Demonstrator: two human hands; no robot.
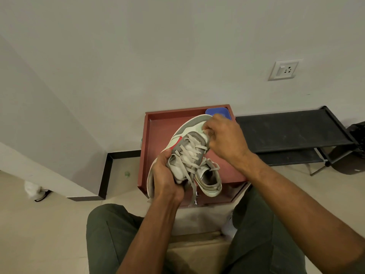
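My left hand (166,180) curls its fingers round the side of the white-and-grey leather sneaker (192,153) with flat cloth laces. My right hand (225,139) pinches its upper near the rounded toe, above the red-brown lipped desk (158,123).

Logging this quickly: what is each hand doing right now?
Left hand: gripping the shoe by its side.
Right hand: pinching the same shoe near the toe.
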